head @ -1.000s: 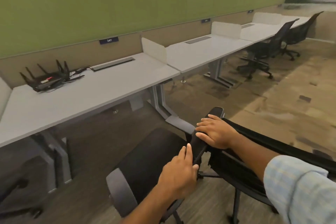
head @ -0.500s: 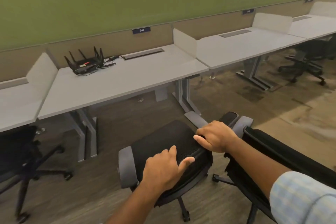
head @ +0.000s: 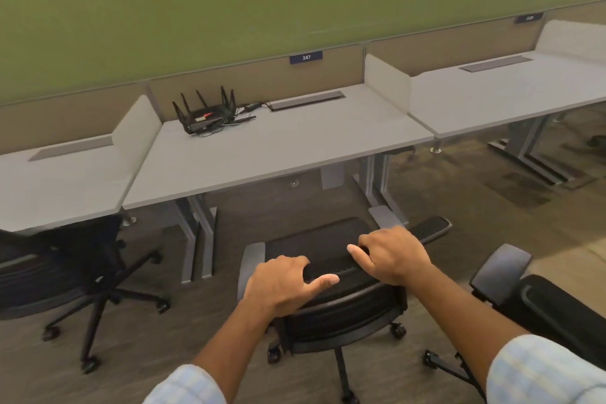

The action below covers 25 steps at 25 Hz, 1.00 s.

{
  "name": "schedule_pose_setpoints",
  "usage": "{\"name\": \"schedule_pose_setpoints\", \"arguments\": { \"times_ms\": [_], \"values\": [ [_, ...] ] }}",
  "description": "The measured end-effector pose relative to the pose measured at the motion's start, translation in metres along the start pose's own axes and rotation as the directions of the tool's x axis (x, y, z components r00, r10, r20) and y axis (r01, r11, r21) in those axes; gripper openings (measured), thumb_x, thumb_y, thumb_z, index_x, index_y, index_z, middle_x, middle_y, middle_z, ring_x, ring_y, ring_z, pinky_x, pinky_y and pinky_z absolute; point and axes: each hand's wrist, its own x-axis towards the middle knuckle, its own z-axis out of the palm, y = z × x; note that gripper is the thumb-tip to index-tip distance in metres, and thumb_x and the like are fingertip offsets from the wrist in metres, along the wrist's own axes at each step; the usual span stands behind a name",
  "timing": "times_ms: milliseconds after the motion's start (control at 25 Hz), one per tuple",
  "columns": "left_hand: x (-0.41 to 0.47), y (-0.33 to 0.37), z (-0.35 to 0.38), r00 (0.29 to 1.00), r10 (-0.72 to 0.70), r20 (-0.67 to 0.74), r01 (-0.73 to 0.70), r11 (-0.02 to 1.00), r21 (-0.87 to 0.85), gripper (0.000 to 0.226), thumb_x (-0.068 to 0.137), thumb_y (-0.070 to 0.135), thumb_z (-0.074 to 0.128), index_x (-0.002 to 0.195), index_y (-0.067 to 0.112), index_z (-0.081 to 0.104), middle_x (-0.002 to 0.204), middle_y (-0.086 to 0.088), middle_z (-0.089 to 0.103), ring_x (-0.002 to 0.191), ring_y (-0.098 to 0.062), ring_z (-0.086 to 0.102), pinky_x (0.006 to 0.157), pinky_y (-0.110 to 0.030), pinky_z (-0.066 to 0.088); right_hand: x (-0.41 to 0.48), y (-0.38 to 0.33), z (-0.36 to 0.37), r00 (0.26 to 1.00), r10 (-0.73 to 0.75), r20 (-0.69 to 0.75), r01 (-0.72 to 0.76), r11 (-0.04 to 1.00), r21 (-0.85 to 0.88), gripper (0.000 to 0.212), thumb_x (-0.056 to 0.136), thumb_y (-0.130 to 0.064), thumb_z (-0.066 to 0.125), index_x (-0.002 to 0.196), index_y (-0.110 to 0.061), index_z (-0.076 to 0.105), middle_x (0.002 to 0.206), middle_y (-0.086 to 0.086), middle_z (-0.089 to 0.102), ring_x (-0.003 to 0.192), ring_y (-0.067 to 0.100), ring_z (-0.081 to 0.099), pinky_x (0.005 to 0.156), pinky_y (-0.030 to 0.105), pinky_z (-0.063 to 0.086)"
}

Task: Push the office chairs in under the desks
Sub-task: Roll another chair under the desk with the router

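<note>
A black mesh office chair [head: 331, 311] with grey armrests stands in front of the grey desk [head: 278, 154] labelled 247, its seat outside the desk's front edge. My left hand [head: 282, 285] and my right hand [head: 393, 256] both grip the top edge of its backrest, fingers curled over it. Another black chair [head: 554, 311] stands close on the right, behind the first one's right side. A third black chair [head: 65, 269] sits at the left, its seat partly under the neighbouring desk [head: 55, 187].
A black router with antennas [head: 206, 115] and cables lies at the back of the middle desk. Grey metal desk legs [head: 196, 239] stand left and right of the gap under it. White dividers separate the desks. Carpeted floor lies all around.
The view has swung left, so the desk labelled 247 is now straight ahead. The chair has turned to face it, its backrest square to me. Both hands stayed on the backrest top.
</note>
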Motion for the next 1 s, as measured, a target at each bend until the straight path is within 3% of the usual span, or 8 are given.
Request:
{"name": "schedule_pose_setpoints", "arguments": {
  "times_ms": [200, 360, 440, 560, 680, 880, 1000],
  "values": [
    [0.05, -0.044, -0.012, 0.999, -0.008, -0.034, 0.009, 0.999, 0.036, 0.097, 0.08, 0.107, 0.01, 0.102, 0.031, 0.066, 0.088, 0.01, 0.069, 0.082, -0.015, 0.066, 0.075, -0.04, 0.055, 0.062, 0.0, 0.015, 0.999, 0.023, 0.027, -0.024, 0.999, 0.028, 0.069, 0.103, -0.072, 0.016, 0.077, -0.025, 0.06, 0.07, -0.005, 0.062, 0.064, 0.019, 0.058, 0.066, 0.04, 0.042],
    [0.094, -0.071, -0.022, 0.978, -0.061, -0.198, 0.075, 0.995, 0.061, 0.101, 0.088, 0.096, -0.001, 0.096, 0.027, 0.073, 0.077, 0.008, 0.067, 0.069, -0.01, 0.061, 0.056, -0.028, 0.035, 0.121, 0.017, 0.024, 0.99, -0.016, 0.139, -0.003, 0.991, 0.135, 0.072, 0.104, -0.077, 0.022, 0.097, -0.025, 0.072, 0.084, -0.004, 0.07, 0.076, 0.017, 0.064, 0.074, 0.044, 0.055],
    [0.116, -0.085, -0.027, 0.977, -0.07, -0.199, 0.083, 0.995, 0.057, 0.094, 0.095, 0.087, 0.003, 0.094, 0.026, 0.074, 0.075, 0.008, 0.066, 0.067, -0.011, 0.061, 0.054, -0.026, 0.029, 0.147, 0.038, 0.029, 0.978, -0.026, 0.205, -0.004, 0.989, 0.147, 0.077, 0.102, -0.081, 0.019, 0.103, -0.026, 0.073, 0.091, -0.003, 0.072, 0.08, 0.018, 0.065, 0.077, 0.046, 0.056],
    [0.149, -0.11, -0.029, 0.978, -0.065, -0.197, 0.073, 0.997, 0.03, 0.093, 0.097, 0.087, 0.004, 0.091, 0.026, 0.074, 0.072, 0.008, 0.065, 0.066, -0.01, 0.061, 0.056, -0.028, 0.039, 0.173, 0.078, 0.045, 0.987, 0.032, 0.156, -0.033, 0.999, 0.006, 0.086, 0.097, -0.084, 0.002, 0.088, -0.027, 0.066, 0.082, -0.002, 0.069, 0.073, 0.021, 0.064, 0.075, 0.045, 0.054],
    [0.184, -0.135, -0.033, 0.979, -0.06, -0.193, 0.066, 0.998, 0.023, 0.093, 0.095, 0.089, 0.003, 0.087, 0.026, 0.071, 0.07, 0.008, 0.064, 0.065, -0.013, 0.061, 0.066, -0.035, 0.055, 0.201, 0.096, 0.064, 0.994, 0.084, 0.069, -0.083, 0.996, -0.026, 0.074, 0.103, -0.071, 0.009, 0.074, -0.025, 0.059, 0.068, -0.004, 0.061, 0.062, 0.02, 0.059, 0.069, 0.047, 0.056],
    [0.227, -0.165, -0.038, 0.976, -0.053, -0.211, 0.06, 0.998, 0.028, 0.082, 0.102, 0.083, 0.017, 0.09, 0.025, 0.075, 0.071, 0.008, 0.066, 0.063, -0.01, 0.058, 0.055, -0.024, 0.031, 0.25, 0.098, 0.076, 0.992, 0.11, 0.063, -0.109, 0.994, -0.017, 0.061, 0.101, -0.06, 0.018, 0.067, -0.024, 0.054, 0.063, -0.005, 0.057, 0.058, 0.018, 0.057, 0.066, 0.046, 0.057],
    [0.256, -0.18, -0.041, 0.974, -0.058, -0.219, 0.058, 0.998, -0.006, 0.081, 0.1, 0.086, 0.02, 0.098, 0.029, 0.077, 0.076, 0.014, 0.067, 0.068, -0.009, 0.061, 0.056, -0.024, 0.031, 0.277, 0.109, 0.082, 0.991, 0.114, 0.063, -0.115, 0.993, 0.018, 0.06, 0.098, -0.059, 0.018, 0.067, -0.022, 0.054, 0.063, -0.004, 0.057, 0.059, 0.019, 0.057, 0.067, 0.045, 0.058]
  ]
}}
